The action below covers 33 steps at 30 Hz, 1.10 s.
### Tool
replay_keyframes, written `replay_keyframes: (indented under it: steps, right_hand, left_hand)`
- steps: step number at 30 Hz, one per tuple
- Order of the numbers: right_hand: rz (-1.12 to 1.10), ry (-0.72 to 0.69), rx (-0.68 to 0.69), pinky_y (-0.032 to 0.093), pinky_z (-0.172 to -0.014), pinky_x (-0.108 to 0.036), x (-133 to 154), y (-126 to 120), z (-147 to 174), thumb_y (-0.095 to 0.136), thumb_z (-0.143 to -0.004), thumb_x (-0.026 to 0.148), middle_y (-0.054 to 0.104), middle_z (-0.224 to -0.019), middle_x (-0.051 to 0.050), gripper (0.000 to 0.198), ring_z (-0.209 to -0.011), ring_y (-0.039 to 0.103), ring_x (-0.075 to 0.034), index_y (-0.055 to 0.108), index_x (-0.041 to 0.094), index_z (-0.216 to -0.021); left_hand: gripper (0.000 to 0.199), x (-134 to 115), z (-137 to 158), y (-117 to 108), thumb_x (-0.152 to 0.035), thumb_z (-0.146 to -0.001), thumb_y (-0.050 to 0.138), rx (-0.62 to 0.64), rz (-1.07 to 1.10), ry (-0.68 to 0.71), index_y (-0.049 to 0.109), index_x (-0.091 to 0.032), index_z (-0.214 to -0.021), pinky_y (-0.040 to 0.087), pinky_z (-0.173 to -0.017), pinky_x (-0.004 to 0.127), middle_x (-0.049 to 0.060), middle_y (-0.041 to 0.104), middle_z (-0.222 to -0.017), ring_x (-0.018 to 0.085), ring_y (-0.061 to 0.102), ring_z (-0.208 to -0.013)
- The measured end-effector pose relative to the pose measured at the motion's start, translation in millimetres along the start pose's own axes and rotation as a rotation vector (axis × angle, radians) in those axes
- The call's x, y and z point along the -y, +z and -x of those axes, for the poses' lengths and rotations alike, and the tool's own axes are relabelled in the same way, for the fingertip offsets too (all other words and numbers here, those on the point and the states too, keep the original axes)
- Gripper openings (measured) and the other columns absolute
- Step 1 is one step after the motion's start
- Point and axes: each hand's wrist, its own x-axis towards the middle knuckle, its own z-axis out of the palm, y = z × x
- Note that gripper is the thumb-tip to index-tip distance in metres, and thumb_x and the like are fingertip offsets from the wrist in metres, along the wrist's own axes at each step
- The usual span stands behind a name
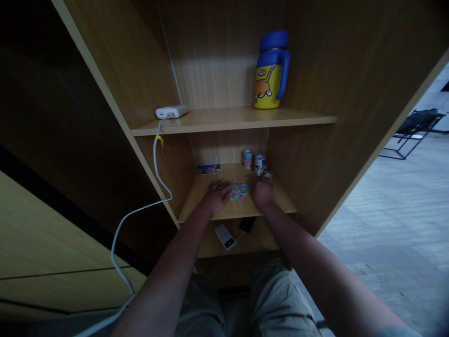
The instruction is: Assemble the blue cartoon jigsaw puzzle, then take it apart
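A heap of small, many-coloured pieces, which look like jigsaw puzzle pieces (239,191), lies on the middle shelf (231,172) between my hands. My left hand (215,195) rests palm down at the heap's left side, fingers stretched out and touching its edge. On the other side, my right hand (262,191) is closed, its fingers curled and a little blurred; whatever they hold is hidden. Just behind it stand a pink-and-blue can (247,158) and a white-and-blue can (259,164). A third small can (267,174) is partly covered by my right hand.
A flat blue printed card (208,169) lies at the back left. Above, a shelf holds a blue-and-yellow mug (269,75) and a white charger (171,111) with a hanging cable (122,224). Below are a white power bank (225,237) and a dark device (247,224).
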Motion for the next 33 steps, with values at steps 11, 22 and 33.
replay_keyframes:
  steps: [11,22,33]
  right_hand:
    - [-0.119,-0.318,0.185,0.041,-0.119,-0.037,12,-3,-2,0.059,-0.100,0.017,0.076,-0.134,-0.012,0.033,-0.131,0.062,-0.028,0.076,0.019,-0.128]
    - [-0.079,-0.327,0.241,0.040,-0.121,-0.038,9,4,-3,0.057,-0.104,0.024,0.077,-0.138,-0.012,0.037,-0.130,0.065,-0.027,0.079,0.020,-0.134]
    - [-0.114,-0.352,0.184,0.038,-0.126,-0.042,12,-1,0,0.054,-0.105,0.026,0.066,-0.158,-0.014,0.049,-0.145,0.056,-0.029,0.069,0.016,-0.150]
  left_hand:
    - [0.043,8,-9,5,-0.043,-0.112,0.049,-0.037,-0.032,0.019,0.074,-0.029,-0.145,0.028,-0.138,0.049,0.005,0.070,-0.157,0.027,0.053,-0.155]
    - [0.053,9,-7,5,-0.046,-0.115,0.041,-0.079,-0.043,-0.074,0.069,-0.022,-0.152,0.035,-0.134,0.046,0.012,0.071,-0.154,0.029,0.059,-0.149]
    - [0.043,0,-3,-2,-0.042,-0.111,0.053,-0.154,-0.032,-0.112,0.071,-0.023,-0.146,0.034,-0.134,0.051,0.013,0.067,-0.158,0.032,0.054,-0.152]
